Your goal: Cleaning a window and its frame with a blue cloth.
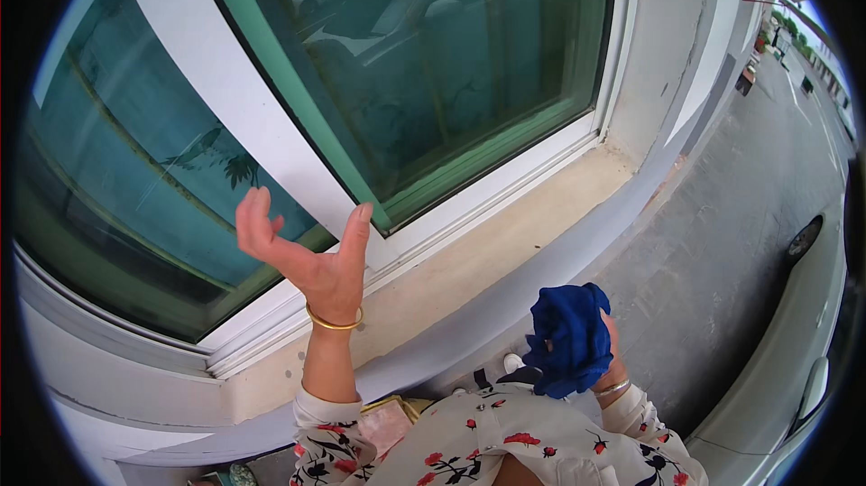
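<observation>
My left hand (304, 256), with a gold bangle at the wrist, is raised before the white window frame (237, 80), fingers curled and thumb apart, holding nothing. Whether it touches the frame I cannot tell. My right hand (611, 350), with a silver-coloured bracelet, grips a bunched dark blue cloth (570, 337) low in front of my body. The cloth hides most of its fingers. Beyond the hands stand the right glass pane (433, 80) and the left glass pane (149, 141), both dark green and reflective.
A beige window sill (473, 249) runs below the frame, its outer edge pale grey. Paved ground lies to the right, with a light-coloured car (764, 364) parked along it. Below my left forearm is a pinkish item (385, 424) with yellow edging.
</observation>
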A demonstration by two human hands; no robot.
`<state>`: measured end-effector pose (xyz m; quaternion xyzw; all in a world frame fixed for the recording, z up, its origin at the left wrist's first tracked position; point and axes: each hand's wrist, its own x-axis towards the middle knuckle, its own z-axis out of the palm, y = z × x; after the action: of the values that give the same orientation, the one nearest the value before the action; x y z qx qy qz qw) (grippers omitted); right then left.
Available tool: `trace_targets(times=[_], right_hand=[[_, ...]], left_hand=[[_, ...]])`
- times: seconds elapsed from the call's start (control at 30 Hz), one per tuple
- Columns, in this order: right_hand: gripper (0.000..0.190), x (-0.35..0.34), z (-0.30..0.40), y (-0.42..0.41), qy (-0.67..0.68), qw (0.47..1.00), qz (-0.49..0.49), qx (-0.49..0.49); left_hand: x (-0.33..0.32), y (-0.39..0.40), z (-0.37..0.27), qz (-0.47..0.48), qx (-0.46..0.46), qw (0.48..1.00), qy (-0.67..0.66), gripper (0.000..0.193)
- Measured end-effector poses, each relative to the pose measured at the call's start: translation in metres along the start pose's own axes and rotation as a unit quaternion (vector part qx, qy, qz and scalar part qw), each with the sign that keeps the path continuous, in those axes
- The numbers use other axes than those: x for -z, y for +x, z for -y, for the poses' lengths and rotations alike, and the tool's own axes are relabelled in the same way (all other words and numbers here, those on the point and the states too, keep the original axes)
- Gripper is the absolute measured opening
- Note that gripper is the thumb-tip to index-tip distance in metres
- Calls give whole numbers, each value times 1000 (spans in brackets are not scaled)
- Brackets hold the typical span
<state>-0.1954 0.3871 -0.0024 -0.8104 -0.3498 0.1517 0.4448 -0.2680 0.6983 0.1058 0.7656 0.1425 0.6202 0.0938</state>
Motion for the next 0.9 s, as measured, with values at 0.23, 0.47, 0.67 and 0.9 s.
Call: trace_targets(times=[0.23,0.47,0.67,0.9], right_hand=[[59,-6,-45,4,773,626,21,-99],[62,7,-45,4,730,673,-21,-118],[64,12,-45,1,727,675,-30,-120],[66,11,-46,12,735,667,25,-119]], left_hand=[[-28,29,13,-24,-127,983,129,76],[-3,29,43,-71,-241,940,231,53],[51,27,72,-62,-229,917,322,37],[126,26,106,-67,-207,877,427,36]])
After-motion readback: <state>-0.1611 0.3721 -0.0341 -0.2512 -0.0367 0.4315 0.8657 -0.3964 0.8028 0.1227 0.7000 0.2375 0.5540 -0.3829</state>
